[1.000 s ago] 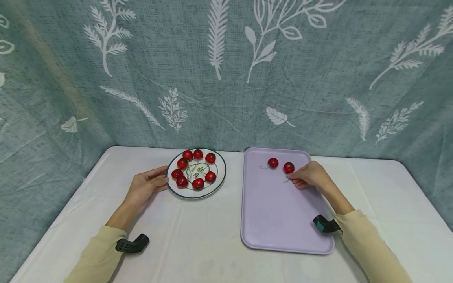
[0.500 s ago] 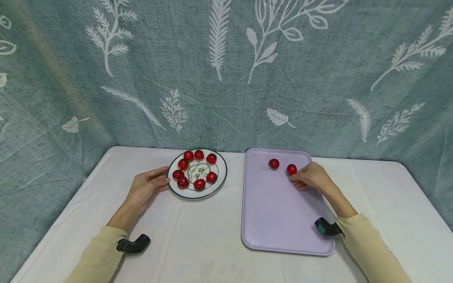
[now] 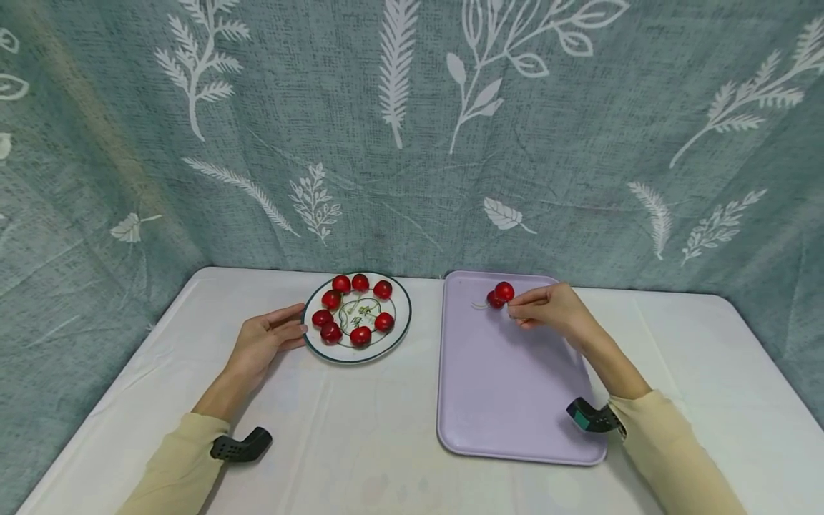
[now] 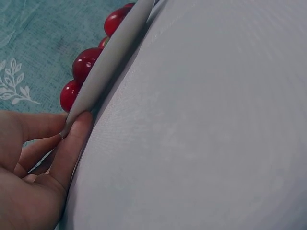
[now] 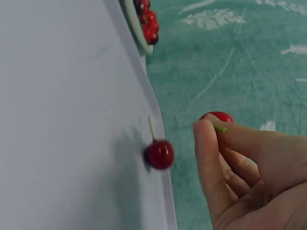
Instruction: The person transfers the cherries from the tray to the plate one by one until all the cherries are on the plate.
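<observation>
My left hand [image 3: 260, 340] pinches the left rim of a white plate [image 3: 397, 304] with a dark green edge, thumb and fingertips on either side of the rim in the left wrist view. Several red cherries [image 3: 360, 336] lie in a ring on the plate, stems toward its middle. Over a lilac tray [image 3: 508, 400], my right hand [image 3: 550, 311] holds a red cherry [image 3: 504, 291] by its green stem between thumb and fingertip. Another cherry [image 5: 159, 154] lies on the tray with its stem pointing left in the head view; the held one partly overlaps it there.
A white cloth [image 3: 386, 415] covers the table, with the tray right of the plate. Behind the table's far edge hangs a green curtain [image 3: 360, 207] with white leaf prints. A black wrist device [image 3: 241, 445] sits at the left sleeve, another [image 3: 592, 416] at the right.
My right hand has lifted the cherry by its stem and carried it left, until it overlaps the other cherry on the tray. My left hand stays at the plate's rim.
</observation>
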A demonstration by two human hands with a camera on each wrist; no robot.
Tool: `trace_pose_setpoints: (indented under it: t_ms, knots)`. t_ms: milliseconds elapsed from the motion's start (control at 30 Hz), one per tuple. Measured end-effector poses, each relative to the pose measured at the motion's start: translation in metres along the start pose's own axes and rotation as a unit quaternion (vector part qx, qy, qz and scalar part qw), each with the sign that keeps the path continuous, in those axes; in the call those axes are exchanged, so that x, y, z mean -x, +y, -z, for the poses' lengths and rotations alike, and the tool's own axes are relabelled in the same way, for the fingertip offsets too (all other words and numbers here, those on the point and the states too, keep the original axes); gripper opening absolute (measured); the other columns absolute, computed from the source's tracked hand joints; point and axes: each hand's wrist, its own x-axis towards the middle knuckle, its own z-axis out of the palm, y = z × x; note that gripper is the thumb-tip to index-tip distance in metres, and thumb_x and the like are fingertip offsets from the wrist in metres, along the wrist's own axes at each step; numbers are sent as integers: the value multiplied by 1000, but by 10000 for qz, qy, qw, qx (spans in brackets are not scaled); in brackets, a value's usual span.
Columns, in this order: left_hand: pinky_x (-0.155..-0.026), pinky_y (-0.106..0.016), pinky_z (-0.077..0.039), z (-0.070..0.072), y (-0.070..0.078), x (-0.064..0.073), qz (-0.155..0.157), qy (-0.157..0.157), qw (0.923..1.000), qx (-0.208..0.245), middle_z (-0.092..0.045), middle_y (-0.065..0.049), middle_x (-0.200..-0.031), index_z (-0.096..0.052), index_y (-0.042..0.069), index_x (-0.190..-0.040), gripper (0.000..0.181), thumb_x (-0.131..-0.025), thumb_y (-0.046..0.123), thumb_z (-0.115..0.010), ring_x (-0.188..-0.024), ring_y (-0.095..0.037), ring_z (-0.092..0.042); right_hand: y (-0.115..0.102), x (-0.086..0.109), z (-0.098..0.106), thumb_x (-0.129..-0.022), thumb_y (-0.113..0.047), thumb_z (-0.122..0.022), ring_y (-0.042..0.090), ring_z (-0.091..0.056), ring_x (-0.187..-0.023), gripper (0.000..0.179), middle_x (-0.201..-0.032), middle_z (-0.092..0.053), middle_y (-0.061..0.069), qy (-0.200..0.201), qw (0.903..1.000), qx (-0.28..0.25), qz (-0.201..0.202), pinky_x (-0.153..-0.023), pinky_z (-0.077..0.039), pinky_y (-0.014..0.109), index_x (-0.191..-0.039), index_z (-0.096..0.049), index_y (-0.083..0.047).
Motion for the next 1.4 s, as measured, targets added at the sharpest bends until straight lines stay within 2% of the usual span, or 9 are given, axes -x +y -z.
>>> trace_pose_setpoints:
  t_ms: [133,333,633,1000,1267,1400]
  knots:
    - [-85,-21,-57,0,-2,-1,-20,14,10000,69,-44,-24,-144,-40,-1,-147,53,-97,4,-58,-92,4,-61,-2,-4,-10,-87,-5,-73,12,-71,-78,36,-93,-75,9,-126,9993,-331,73,-80,-62,35,-114,-64,16]
    - [-85,-21,-57,0,-4,-2,-31,10,10000,94,-44,-24,-144,-41,-1,-147,54,-97,5,-59,-92,3,-62,-3,-10,-25,-87,3,-70,10,-71,-80,32,-96,-74,12,-19,9975,-674,219,-81,-61,33,-114,-63,19]
    - [-84,-21,-58,0,-4,-2,-78,24,10000,17,-45,-24,-144,-41,-1,-147,53,-97,5,-59,-93,3,-61,-8,-22,-51,-85,4,-71,7,-70,-78,25,-93,-74,12,385,9962,-608,491,-79,-61,27,-107,-68,16]
    - [-85,-21,-57,1,-5,-2,-139,-28,9999,90,-45,-24,-145,-41,-2,-146,53,-97,5,-58,-93,3,-62,-15,-39,-78,-85,2,-73,7,-70,-76,26,-95,-74,12,544,9937,-925,334,-80,-61,29,-109,-69,12]
    - [-85,-21,-57,0,-2,-1,-72,-9,10000,22,-44,-22,-146,-41,-1,-147,54,-96,5,-58,-95,2,-61,-13,-51,-99,-84,9,-70,5,-69,-75,26,-95,-73,16,672,9838,-1524,657,-77,-61,25,-108,-67,17]
    - [-85,-21,-57,-1,-2,-1,-31,10,10000,44,-45,-23,-145,-41,0,-147,53,-97,5,-58,-93,3,-61,-13,-54,-110,-85,7,-70,7,-70,-76,25,-95,-73,13,749,9793,-1771,624,-78,-61,26,-109,-68,15]
